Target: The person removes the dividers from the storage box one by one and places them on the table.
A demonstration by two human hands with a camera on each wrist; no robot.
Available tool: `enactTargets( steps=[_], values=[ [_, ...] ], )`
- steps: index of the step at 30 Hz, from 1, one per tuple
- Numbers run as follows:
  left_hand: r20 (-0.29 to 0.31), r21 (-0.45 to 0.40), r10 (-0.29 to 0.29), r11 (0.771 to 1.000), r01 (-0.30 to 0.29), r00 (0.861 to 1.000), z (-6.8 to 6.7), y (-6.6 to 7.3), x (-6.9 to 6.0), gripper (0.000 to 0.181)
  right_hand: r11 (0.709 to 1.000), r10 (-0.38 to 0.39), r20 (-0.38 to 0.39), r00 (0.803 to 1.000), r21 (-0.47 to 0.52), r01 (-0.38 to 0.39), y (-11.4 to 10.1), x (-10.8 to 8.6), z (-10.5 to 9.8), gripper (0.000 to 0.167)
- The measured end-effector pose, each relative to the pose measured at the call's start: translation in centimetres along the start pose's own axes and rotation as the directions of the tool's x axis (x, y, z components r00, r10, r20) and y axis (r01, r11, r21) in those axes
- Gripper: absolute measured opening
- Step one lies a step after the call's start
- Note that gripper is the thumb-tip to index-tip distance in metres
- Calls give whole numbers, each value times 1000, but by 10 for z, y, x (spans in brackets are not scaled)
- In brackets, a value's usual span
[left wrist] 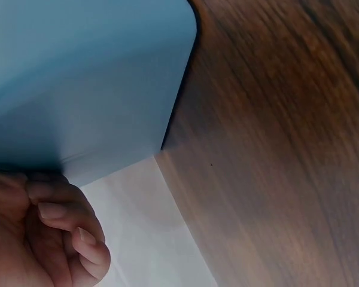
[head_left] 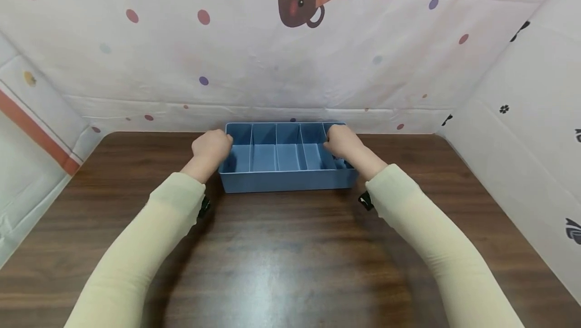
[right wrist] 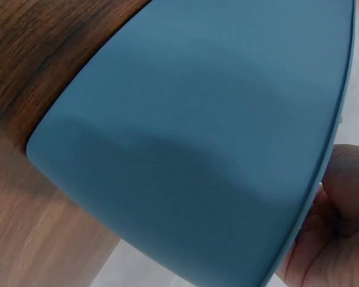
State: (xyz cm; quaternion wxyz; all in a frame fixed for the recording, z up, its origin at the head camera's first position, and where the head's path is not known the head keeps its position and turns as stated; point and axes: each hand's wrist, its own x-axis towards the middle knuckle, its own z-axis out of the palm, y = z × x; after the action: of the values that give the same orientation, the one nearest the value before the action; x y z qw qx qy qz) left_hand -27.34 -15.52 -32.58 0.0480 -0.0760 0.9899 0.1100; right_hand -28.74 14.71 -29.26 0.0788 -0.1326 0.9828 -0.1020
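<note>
A blue divided box (head_left: 290,180) sits at the back of the table, its row of several compartments facing up. My left hand (head_left: 212,144) pinches its left end wall near the rim, with the other fingers (left wrist: 90,254) curled in the left wrist view. At the opposite end, my right hand (head_left: 343,142) grips the rim, its fingers partly hidden behind the wall. Seen from the right wrist, the box's smooth outer wall (right wrist: 197,119) fills most of the view, with the hand (right wrist: 344,221) at its edge.
The brown wooden table (head_left: 281,252) runs out in front of the box. Close behind stands a white printed backdrop (head_left: 254,55) with dots and a bear. More white sheeting (head_left: 522,131) borders the right side. Dark straps (head_left: 365,200) show at the wrists.
</note>
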Motion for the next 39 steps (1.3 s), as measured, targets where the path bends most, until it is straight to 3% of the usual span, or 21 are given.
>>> enactTargets(
  steps=[7,23,29,39],
  values=[
    [-5,1,2,1000,-2,1000,-1,-1,-1,47,1000,1,18,1000,-2,-1,0,3,-7,41],
    [-4,-3,-7,1000,7,1000,0,0,1,47,997,14,31,999,75,-17,-3,1,-27,44],
    [3,-2,-15,1000,15,1000,-1,1,-1,50,998,32,56,998,45,-35,-11,1,-38,45],
    [5,12,-11,1000,11,1000,-1,1,0,48,997,46,26,999,65,-48,-22,-3,-53,49]
  ],
)
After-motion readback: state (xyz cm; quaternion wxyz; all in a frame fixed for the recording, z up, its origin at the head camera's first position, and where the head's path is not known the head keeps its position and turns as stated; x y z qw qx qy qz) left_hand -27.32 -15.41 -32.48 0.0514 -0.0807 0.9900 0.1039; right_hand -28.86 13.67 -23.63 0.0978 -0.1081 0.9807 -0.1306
